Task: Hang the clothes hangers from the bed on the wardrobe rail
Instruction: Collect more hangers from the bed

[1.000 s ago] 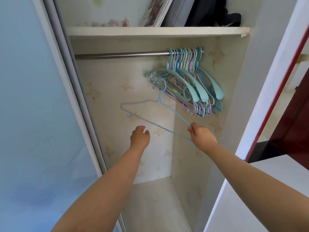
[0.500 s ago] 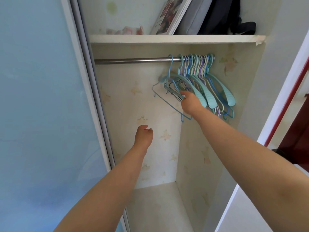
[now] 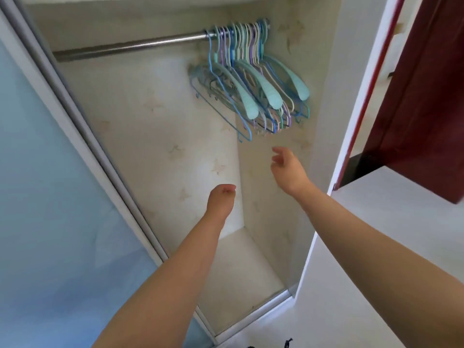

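Rail: a metal wardrobe rail (image 3: 130,47) is seen running across the top of the open compartment, bare along its left stretch.
Hangers: a bunch of clothes hangers (image 3: 251,79), in teal, blue, purple and cream, is hung by its hooks at the right end of the rail, close to the side wall (image 3: 276,197); the leftmost is a thin blue wire one, tilted down to the right.
Right hand: the right hand (image 3: 288,169) is held below the bunch and apart from it, fingers spread and loosely bent, nothing gripped.
Left hand: the left hand (image 3: 222,199) is held lower, in front of the back wall (image 3: 150,136), fingers curled in on themselves with nothing held.
Surroundings: a pale blue sliding door (image 3: 45,197) is seen at the left, a dark red door (image 3: 426,96) at the right.
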